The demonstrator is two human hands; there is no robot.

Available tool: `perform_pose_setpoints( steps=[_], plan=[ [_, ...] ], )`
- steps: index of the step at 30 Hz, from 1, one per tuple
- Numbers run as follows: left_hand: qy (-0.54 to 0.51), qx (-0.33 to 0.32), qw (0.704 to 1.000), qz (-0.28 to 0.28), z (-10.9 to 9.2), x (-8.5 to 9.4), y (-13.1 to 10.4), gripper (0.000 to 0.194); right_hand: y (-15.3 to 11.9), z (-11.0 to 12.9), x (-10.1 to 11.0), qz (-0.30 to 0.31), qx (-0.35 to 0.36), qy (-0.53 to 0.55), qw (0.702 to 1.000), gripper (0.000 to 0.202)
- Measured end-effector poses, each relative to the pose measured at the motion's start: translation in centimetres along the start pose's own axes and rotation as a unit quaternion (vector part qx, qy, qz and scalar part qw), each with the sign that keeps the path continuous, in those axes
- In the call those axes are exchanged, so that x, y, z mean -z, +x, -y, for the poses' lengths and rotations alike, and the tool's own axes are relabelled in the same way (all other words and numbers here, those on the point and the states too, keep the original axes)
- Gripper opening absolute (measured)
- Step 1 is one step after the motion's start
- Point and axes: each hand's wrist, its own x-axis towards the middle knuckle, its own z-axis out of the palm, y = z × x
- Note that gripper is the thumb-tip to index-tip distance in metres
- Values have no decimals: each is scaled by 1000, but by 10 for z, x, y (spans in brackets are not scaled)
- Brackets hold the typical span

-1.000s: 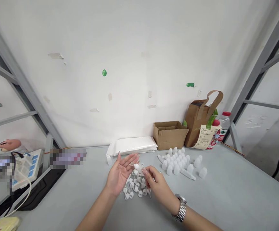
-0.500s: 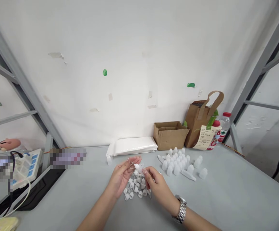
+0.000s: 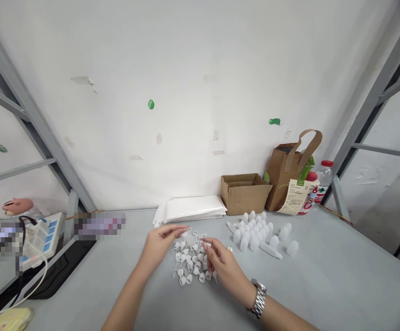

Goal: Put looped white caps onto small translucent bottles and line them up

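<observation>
My left hand is at the left edge of a pile of small white caps with looped straps. Its thumb and fingers pinch a small translucent white plastic piece, blurred by motion. On the pile's right side is my right hand, fingers curled and thumb near the index finger. What it holds, if anything, I cannot make out. A thin pale tip shows below its fingers. Further right, several translucent white bottles stand in a cluster, and a tube-like one lies on its side.
Behind the hands are a stack of white padded envelopes and an open cardboard box. A brown paper bag and a red-capped bottle stand back right. A power strip with cables is at the left.
The hands have come apart. My left hand moved left with the small white piece that was between both hands. My right hand stayed nearly in place.
</observation>
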Motion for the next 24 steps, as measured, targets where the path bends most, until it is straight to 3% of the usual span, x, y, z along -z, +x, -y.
perform_pose_setpoints(
  steps=[4, 6, 8, 10, 13, 17, 24],
  plan=[
    [110, 2, 982, -154, -7, 62, 12, 15, -1, -2, 0, -1, -6, 1, 1000, 44],
    [234, 36, 950, -205, 0, 86, 18, 18, -1, -2, -1, 2, -5, 3, 1000, 44],
    [382, 40, 899, -212, 11, 98, 23, 18, -2, -3, -1, 6, -3, 2, 1000, 43],
    [438, 15, 878, -191, 22, 99, 28, 20, -2, -4, -2, 10, -3, -1, 1000, 41],
    [439, 0, 884, -162, 33, 91, 32, 22, -2, -6, -2, 14, -3, -2, 1000, 40],
    [432, 4, 887, -166, 36, 85, 35, 24, -2, -6, -2, 15, 1, -2, 1000, 39],
    [419, 13, 888, -187, 40, 88, 38, 30, -1, -5, -1, 14, 0, -2, 1000, 40]
  ],
)
